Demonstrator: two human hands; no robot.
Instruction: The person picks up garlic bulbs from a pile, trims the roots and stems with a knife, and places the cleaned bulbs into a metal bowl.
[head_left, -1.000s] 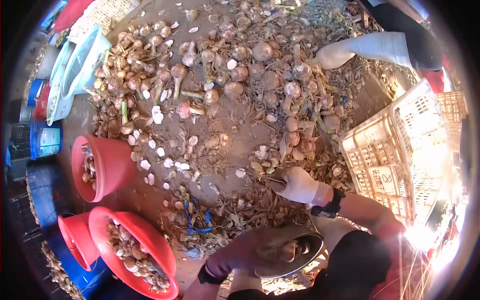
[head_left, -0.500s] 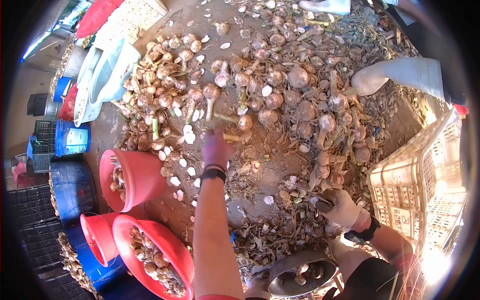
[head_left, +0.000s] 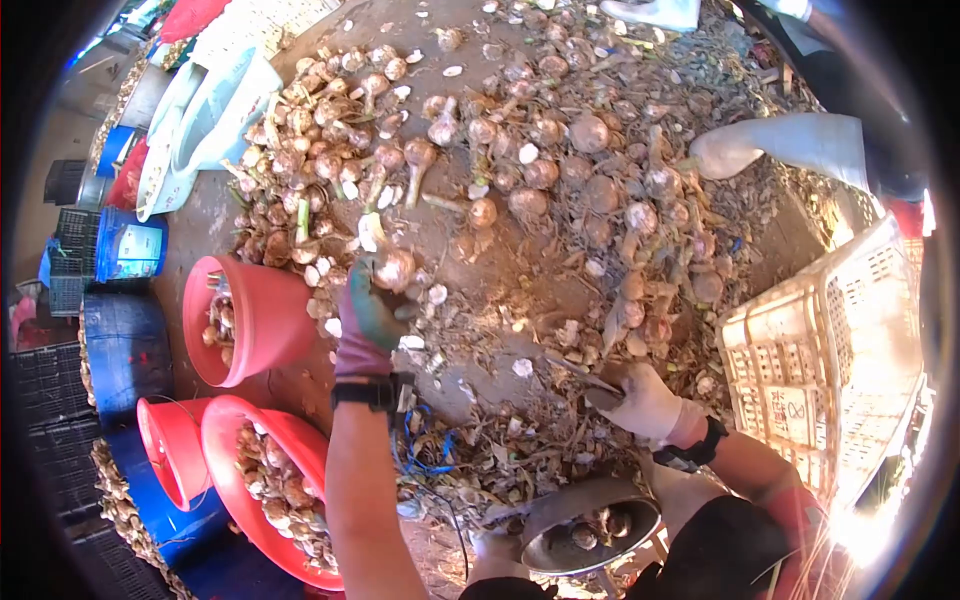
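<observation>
My left hand (head_left: 372, 318), in a purple and green glove, is wrapped round a garlic bulb (head_left: 394, 270) whose pale cut stem points up. My right hand (head_left: 640, 400), in a light glove, grips the dark handles of a cutting tool (head_left: 585, 376); its blades point left over the ground. Between the hands lie scraps of peel and stem. Beyond my left hand a loose heap of garlic bulbs (head_left: 300, 150) spreads over the floor. Dirtier bulbs with dry roots and leaves (head_left: 600, 200) lie farther right.
Red buckets (head_left: 270, 320) and a red basin (head_left: 225, 440) holding garlic stand at the left, near blue barrels (head_left: 125, 345). A cream plastic crate (head_left: 780, 350) is at the right. A metal bowl (head_left: 540, 515) sits low in front. Another person's boot (head_left: 790, 145) rests at the upper right.
My left hand has come back toward me and left, now holding a garlic bulb and turned over. My right hand has shifted slightly left with the tool. The whole view has shifted a little.
</observation>
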